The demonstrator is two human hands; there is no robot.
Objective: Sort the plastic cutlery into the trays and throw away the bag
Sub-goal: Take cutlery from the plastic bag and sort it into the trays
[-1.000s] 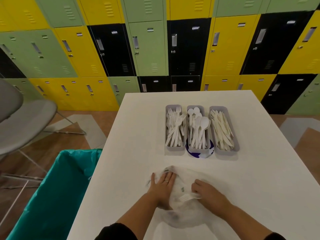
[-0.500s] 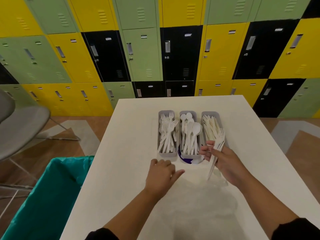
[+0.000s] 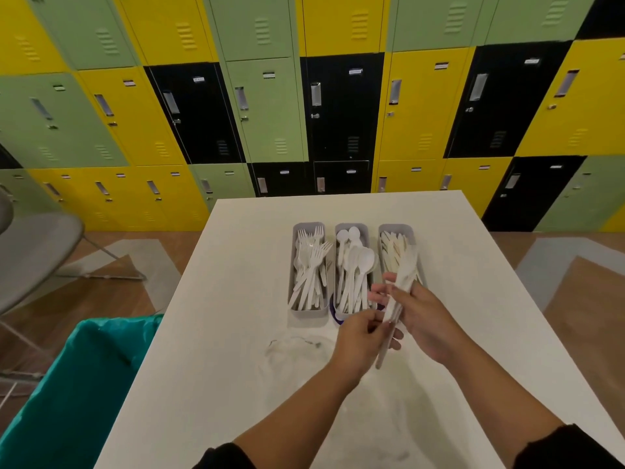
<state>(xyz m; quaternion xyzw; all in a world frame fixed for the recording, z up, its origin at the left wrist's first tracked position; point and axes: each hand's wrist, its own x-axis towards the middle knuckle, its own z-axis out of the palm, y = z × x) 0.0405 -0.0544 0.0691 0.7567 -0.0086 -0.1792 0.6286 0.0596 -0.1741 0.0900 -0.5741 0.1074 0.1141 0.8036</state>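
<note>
Three grey trays stand side by side on the white table (image 3: 220, 333): a fork tray (image 3: 293, 265) at left, a spoon tray (image 3: 351, 226) in the middle, a knife tray (image 3: 395, 228) at right. My right hand (image 3: 426, 319) holds a small bunch of white plastic cutlery (image 3: 402, 282) upright in front of the knife tray. My left hand (image 3: 358, 340) has risen beside it, and its fingers pinch the lower handles of the bunch. The clear plastic bag (image 3: 297, 353) lies flat on the table just left of my left hand.
A bin lined with a teal bag (image 3: 77, 394) stands at the table's left side. A grey chair (image 3: 30, 255) is farther left. Yellow, green and black lockers (image 3: 338, 106) fill the wall behind the table.
My right hand pulled cutlery out of the bag and lifted it toward the trays. My left hand left the bag and came up to the handles.
</note>
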